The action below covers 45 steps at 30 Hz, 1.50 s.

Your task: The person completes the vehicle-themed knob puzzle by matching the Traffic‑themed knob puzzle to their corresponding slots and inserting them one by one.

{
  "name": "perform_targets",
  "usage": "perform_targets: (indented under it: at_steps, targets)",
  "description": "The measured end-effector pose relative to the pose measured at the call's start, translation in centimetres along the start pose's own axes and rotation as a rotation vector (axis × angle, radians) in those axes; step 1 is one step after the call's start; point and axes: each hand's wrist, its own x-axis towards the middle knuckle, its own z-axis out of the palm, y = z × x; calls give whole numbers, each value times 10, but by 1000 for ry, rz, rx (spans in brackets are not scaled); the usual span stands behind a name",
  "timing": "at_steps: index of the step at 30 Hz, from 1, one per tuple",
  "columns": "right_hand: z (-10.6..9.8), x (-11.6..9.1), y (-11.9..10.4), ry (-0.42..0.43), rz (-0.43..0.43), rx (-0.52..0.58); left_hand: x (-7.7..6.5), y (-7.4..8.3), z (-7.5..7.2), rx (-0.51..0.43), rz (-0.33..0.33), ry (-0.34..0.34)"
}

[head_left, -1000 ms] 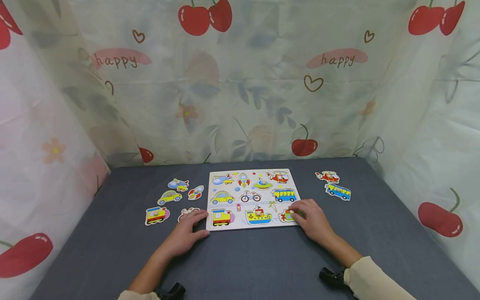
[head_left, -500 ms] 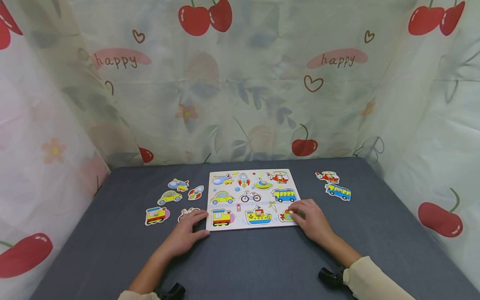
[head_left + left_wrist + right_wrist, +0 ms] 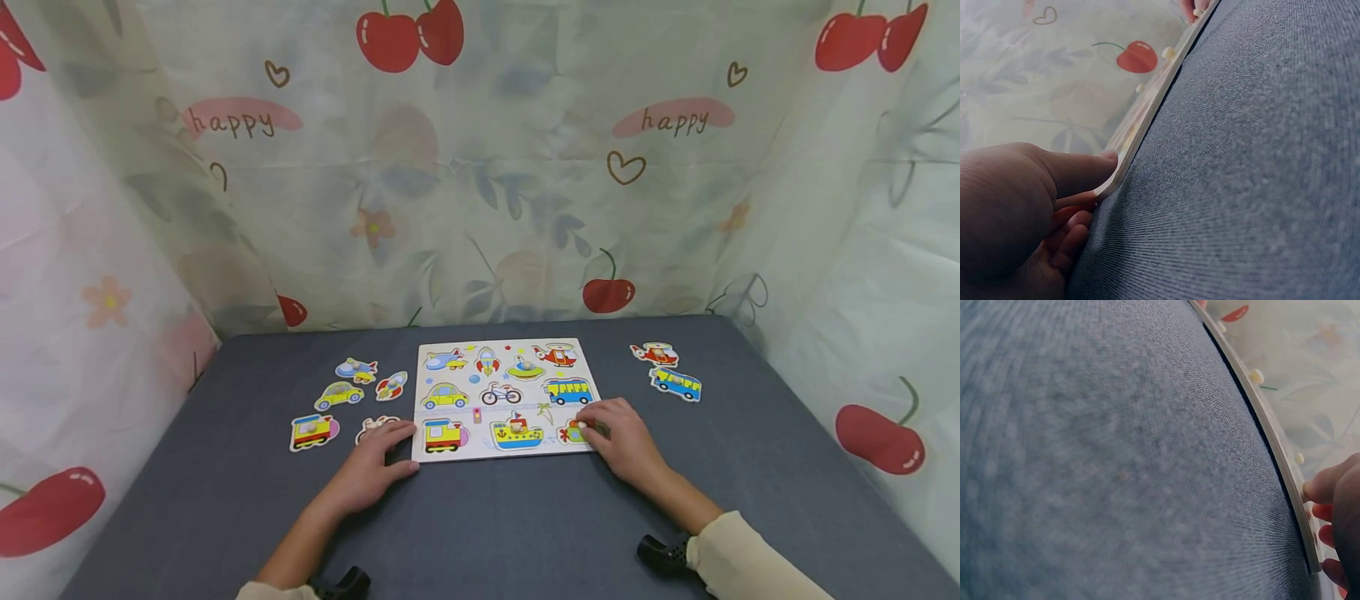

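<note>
A white puzzle board (image 3: 480,417) with printed vehicles lies mid-table. My left hand (image 3: 372,468) rests at its near left corner; in the left wrist view the thumb (image 3: 1088,172) lies on the board's edge, the other fingers beside it. At the near right corner my right hand (image 3: 626,442) pinches the knob of a red-and-green puzzle piece (image 3: 572,431), partly hidden by the fingers. The boat piece (image 3: 517,432) and the flying saucer piece (image 3: 526,369), both knobbed, sit in the board.
Left of the board lie loose pieces: a plane (image 3: 356,369), a car (image 3: 339,394), a rocket (image 3: 392,386), a train (image 3: 314,432) and a partly hidden bicycle (image 3: 375,425). A helicopter (image 3: 656,353) and a bus (image 3: 676,383) lie to the right. Printed curtains surround the dark table (image 3: 495,525).
</note>
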Motion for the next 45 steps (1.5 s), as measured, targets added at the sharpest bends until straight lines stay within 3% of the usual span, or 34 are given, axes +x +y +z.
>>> perform_targets:
  at_steps: [14,25,45]
  targets:
    - [-9,8,3,23,-12,24,-1,0,-1,1,-4,0]
    - [-16,18,13,-7,50,-4,-1,-2,1,0,-8,-3]
    - [-23,42,47,-31,131,-146,0,-4,2,2,-2,4]
